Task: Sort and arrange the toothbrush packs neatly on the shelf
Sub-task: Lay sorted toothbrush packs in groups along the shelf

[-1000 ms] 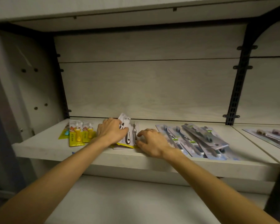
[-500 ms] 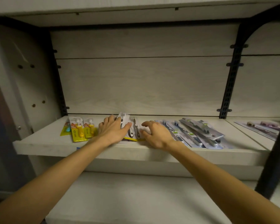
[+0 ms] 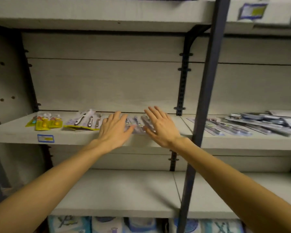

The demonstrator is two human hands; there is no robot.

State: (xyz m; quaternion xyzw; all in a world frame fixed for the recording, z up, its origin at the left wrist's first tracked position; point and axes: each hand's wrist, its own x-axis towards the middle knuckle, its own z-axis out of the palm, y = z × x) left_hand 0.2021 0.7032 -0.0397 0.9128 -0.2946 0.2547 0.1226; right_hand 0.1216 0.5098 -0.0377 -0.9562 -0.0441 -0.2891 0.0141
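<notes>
Left hand (image 3: 115,130) and right hand (image 3: 160,126), fingers straight and spread, are held flat over clear toothbrush packs (image 3: 138,125) near the shelf (image 3: 15,135) front edge. Yellow packs (image 3: 44,122) and white-handled packs (image 3: 86,121) are laid leftward; bare shelf is seen behind.

Both bare forearms reach up and forward toward the shelf (image 3: 15,137), converging from the lower corners. The left hand (image 3: 115,132) is palm down at the shelf's front edge, fingers straight and slightly spread, thumb pointing right. The right hand (image 3: 160,126) is just beside it, also palm down, fingers splayed and angled up and left. Neither hand grips anything; motion blur makes it unclear whether the fingertips touch the shelf.
</notes>
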